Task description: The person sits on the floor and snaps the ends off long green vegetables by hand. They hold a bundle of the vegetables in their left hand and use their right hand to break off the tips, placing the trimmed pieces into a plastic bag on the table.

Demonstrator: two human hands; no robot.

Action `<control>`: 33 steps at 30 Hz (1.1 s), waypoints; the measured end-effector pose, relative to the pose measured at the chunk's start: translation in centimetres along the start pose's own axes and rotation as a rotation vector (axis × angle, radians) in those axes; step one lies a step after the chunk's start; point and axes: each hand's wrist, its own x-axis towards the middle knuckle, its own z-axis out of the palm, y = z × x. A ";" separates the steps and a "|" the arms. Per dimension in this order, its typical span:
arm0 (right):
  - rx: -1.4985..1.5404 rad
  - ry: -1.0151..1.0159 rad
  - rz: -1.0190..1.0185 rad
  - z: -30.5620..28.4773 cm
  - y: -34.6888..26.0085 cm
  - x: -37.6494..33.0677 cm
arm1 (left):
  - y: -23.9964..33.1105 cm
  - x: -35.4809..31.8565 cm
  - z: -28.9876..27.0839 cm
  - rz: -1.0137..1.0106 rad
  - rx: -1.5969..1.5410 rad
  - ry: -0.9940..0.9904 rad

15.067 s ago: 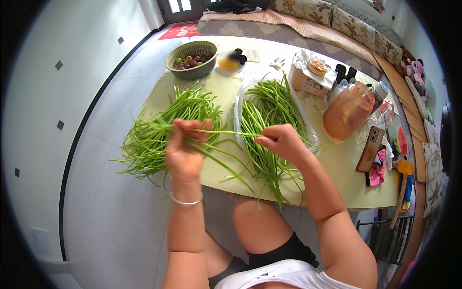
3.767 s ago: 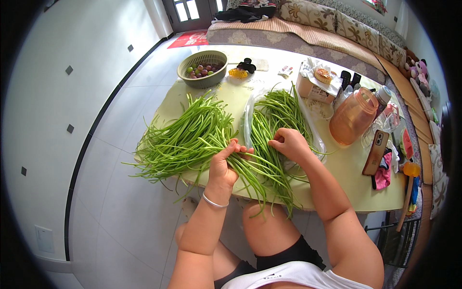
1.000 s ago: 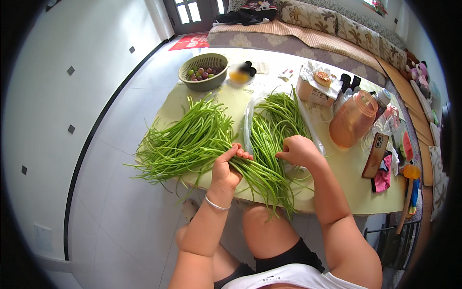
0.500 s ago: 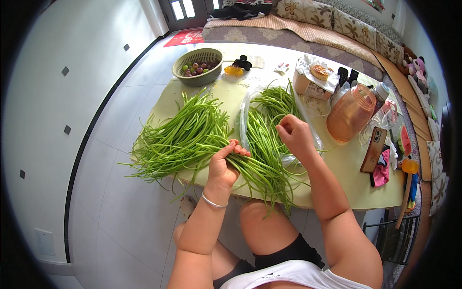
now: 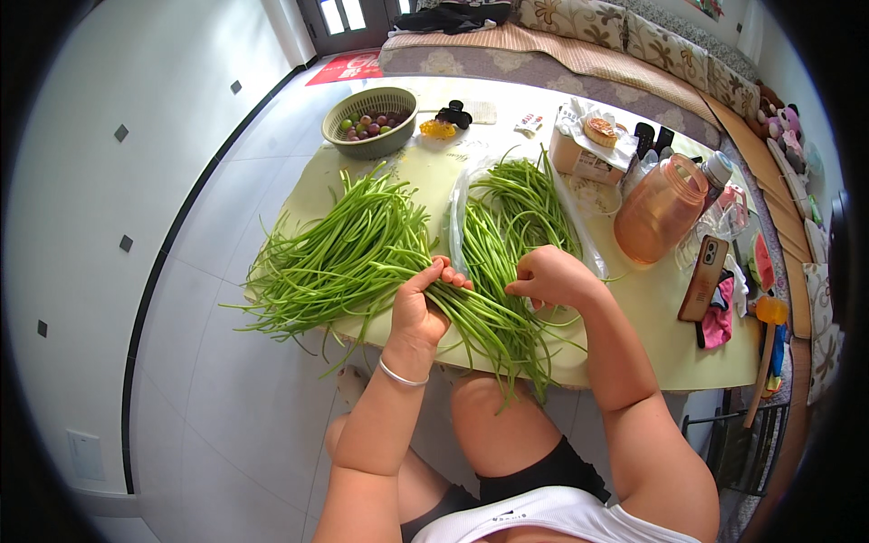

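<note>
My left hand (image 5: 425, 306) is closed round a bunch of long, thin green vegetable stems (image 5: 480, 326), whose ends hang over the table's near edge above my knee. To its left spreads a loose heap of the same stems (image 5: 344, 249). Just right of the bunch is my right hand (image 5: 559, 277), its fingers curled into a pinch by the stems. Whatever that pinch holds, if anything, is hidden. More stems (image 5: 520, 195) lie in an open clear plastic bag (image 5: 591, 249) beyond both hands.
On the pale yellow table (image 5: 625, 348) are a basket (image 5: 369, 151) of grapes, a black hair clip (image 5: 453, 114), a box (image 5: 587, 161) with a round pastry (image 5: 600, 132), a pinkish jug (image 5: 659, 213) and a phone (image 5: 702, 279). A sofa (image 5: 543, 61) stands behind.
My right hand has come down and slightly nearer to the held bunch, its wrist now more bent. My left hand keeps its hold on the stems in the same place.
</note>
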 end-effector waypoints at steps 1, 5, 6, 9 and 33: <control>-0.040 0.031 0.018 0.1 0.0 0.1 | 0.0 0.0 0.0 0.000 -0.002 0.001; 0.019 -0.008 0.056 0.4 0.9 0.8 | -0.3 0.1 -0.4 -0.007 -0.019 0.010; 0.080 -0.015 0.054 0.6 1.0 1.0 | -0.3 0.1 -0.5 -0.007 -0.026 0.016; 0.221 -0.008 0.041 0.9 0.8 1.3 | -0.3 0.1 -0.5 -0.017 -0.033 0.016; 0.596 -0.016 -0.273 2.8 -0.5 1.3 | 0.1 0.1 -0.9 0.057 0.169 0.064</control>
